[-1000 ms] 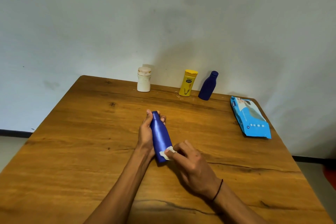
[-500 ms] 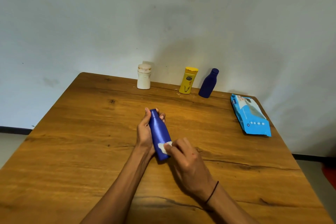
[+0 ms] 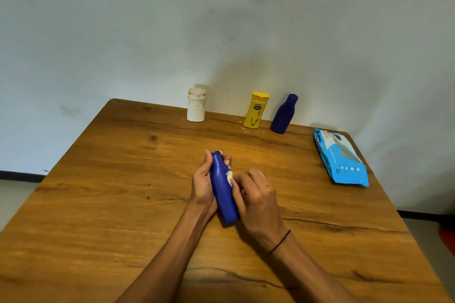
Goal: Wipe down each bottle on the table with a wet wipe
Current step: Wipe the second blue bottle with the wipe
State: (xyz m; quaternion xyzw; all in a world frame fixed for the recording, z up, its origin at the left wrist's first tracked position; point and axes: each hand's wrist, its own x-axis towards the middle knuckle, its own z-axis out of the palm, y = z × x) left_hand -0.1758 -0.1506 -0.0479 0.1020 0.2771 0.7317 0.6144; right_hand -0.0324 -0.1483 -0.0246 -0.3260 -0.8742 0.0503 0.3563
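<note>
Head view: wooden table (image 3: 98, 204), pale wall (image 3: 123, 32).

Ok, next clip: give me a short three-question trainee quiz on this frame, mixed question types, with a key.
1. True or false: the left hand grips the blue bottle that is being wiped.
2. Multiple choice: the wet wipe is pinched by the right hand against A) the bottle's cap, B) the bottle's body, C) the table.
3. How many bottles stand along the table's far edge by the wall?

Key
1. True.
2. B.
3. Three: the white bottle, the yellow bottle and the dark blue bottle.
</note>
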